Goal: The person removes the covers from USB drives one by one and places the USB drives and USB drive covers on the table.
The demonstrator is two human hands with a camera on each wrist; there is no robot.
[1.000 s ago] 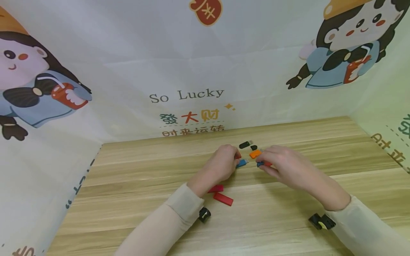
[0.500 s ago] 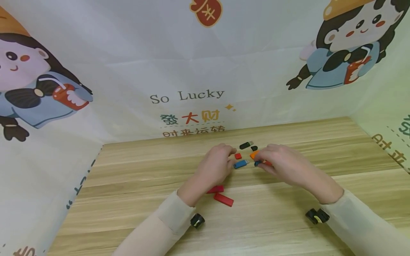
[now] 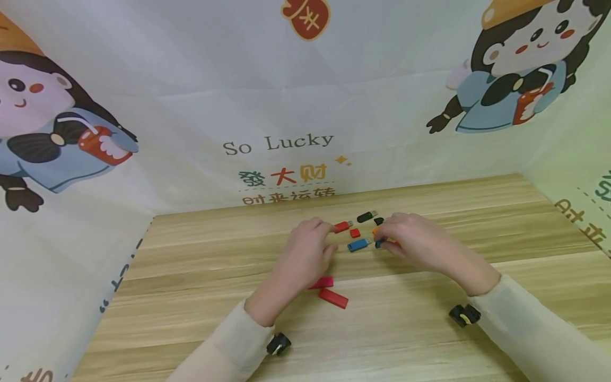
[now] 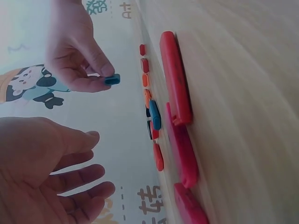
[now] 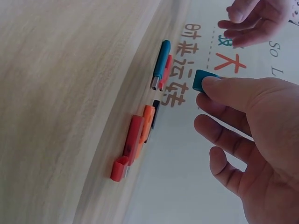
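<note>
Between thumb and forefinger, my right hand pinches a small blue USB stick cap, raised above the table. The blue USB stick lies uncapped on the wood, its metal plug toward the right hand. My left hand holds nothing; its fingers are loosely bent in the left wrist view. Its fingertips are right by a red USB stick, with a loose red cap to the right. Beneath the right hand are an orange USB stick, another red stick and its red cap.
Farther back lie a black USB stick and its black cap. Nearer the person are a pink stick, partly behind the left forearm, and a red stick. A printed cloth walls the table's back and sides.
My left hand has drawn back to the left, uncovering the red cap, the blue stick and the red USB stick. The right hand has shifted slightly left, still pinching the blue cap.
</note>
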